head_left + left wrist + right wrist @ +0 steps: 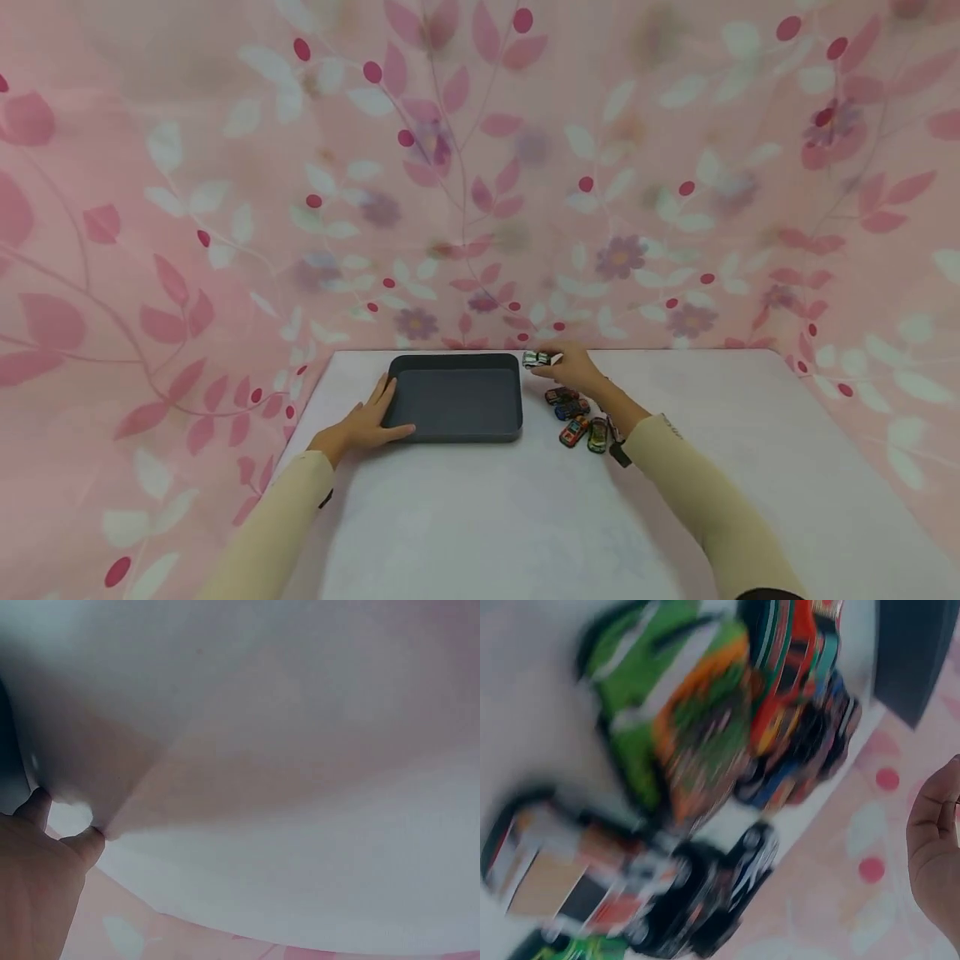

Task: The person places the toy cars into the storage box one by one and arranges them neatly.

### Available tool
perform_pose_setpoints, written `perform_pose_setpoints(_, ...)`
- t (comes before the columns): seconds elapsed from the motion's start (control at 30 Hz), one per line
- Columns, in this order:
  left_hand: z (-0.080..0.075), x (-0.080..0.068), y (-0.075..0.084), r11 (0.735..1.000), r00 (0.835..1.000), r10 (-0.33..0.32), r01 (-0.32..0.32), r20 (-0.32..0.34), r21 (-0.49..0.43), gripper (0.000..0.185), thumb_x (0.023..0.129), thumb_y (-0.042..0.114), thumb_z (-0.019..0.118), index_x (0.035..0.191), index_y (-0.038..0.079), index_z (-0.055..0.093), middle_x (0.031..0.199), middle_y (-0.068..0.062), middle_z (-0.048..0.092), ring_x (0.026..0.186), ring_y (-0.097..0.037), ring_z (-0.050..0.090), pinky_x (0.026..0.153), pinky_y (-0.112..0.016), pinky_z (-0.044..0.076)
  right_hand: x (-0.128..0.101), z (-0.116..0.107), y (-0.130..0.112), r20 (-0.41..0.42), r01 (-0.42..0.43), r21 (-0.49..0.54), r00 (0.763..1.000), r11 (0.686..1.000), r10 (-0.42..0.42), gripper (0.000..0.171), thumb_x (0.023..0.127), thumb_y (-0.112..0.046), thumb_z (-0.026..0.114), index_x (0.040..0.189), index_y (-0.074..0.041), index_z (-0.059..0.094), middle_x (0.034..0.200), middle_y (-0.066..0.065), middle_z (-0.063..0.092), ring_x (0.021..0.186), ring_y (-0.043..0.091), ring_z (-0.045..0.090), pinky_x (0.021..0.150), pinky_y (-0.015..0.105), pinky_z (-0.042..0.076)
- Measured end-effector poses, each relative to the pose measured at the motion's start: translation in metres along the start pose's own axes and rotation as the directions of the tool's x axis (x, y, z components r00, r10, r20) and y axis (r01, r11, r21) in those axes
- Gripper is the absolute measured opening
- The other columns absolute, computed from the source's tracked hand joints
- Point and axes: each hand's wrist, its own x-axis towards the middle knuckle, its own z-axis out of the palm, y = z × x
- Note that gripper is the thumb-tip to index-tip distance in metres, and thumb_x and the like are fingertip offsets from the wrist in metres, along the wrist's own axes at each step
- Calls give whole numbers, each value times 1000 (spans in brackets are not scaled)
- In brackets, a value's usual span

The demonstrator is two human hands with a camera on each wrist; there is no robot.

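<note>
Fingertips of the right hand (573, 365) are pinching a small white-and-green toy car (536, 359) at the far edge of the pale table (480, 517), just beyond the right far corner of the dark grey rectangular plastic tray (456, 406). That car is lying with its long axis running left to right across the table, roughly parallel to the table's far edge; which end is the front is too small to tell in the head view. The right wrist view is badly blurred (only the edge of the hand (936, 847) is showing at the right), so the exact finger placement cannot be read there.

Fingers of the left hand (367, 423) are lying straight and spread flat against the tray's left wall, with the thumb resting along the near left corner. In the left wrist view the thumb and a fingertip (82, 844) are pressing on the pale surface.

Just beside the right wrist, a cluster of little multicoloured toy cars (577, 417) is sitting on the table to the right of the tray, close together and pointing in differing directions. The tray's long axis is running left to right. Behind the table, a pink backdrop with leaves and flowers (480, 167) is hanging.
</note>
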Motion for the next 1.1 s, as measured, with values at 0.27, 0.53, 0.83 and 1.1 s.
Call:
perform_pose_setpoints(0.27, -4, -5, 0, 1000, 1000, 22, -22, -8, 15, 115, 87, 68, 58, 159, 4, -5, 166, -18, -12, 149, -44, 21, 113, -72, 12, 19, 28, -19, 15, 23, 2, 1000, 1000, -23, 46, 86, -16, 77, 128, -3, 66, 129, 22, 63, 83, 35, 72, 63, 33, 58)
perform_pose_setpoints(0.53, -8, -8, 1, 1000, 1000, 7, -7, -26, -1, 121, 86, 67, 62, 157, 1, -10, 166, -16, -11, 154, -34, 5, 116, -68, 12, 35, 69, -40, -26, -30, -56, 999, 998, 29, 38, 83, -22, 80, 118, -9, 72, 107, 11, 72, 90, 21, 63, 72, 30, 53)
perform_pose_setpoints(0.83, -1, -7, -4, 1000, 1000, 7, -7, -21, -6, 123, 83, 69, 63, 158, 3, -8, 167, -15, -10, 154, -33, 4, 115, -69, 12, 34, 112, -48, 17, -54, 7, 998, 998, 54, 31, 85, -18, 78, 114, -10, 73, 100, 8, 72, 81, 14, 62, 71, 27, 52)
perform_pose_setpoints(1.1, -3, 0, -4, 1000, 998, 16, -15, -54, 20, 129, 77, 80, 60, 159, 6, -8, 167, -13, -7, 154, -33, 11, 117, -66, 12, 45, 137, -62, 38, -62, -61, 997, 996, 64, 31, 84, -18, 76, 114, -10, 73, 103, 6, 73, 86, 15, 63, 81, 33, 53)
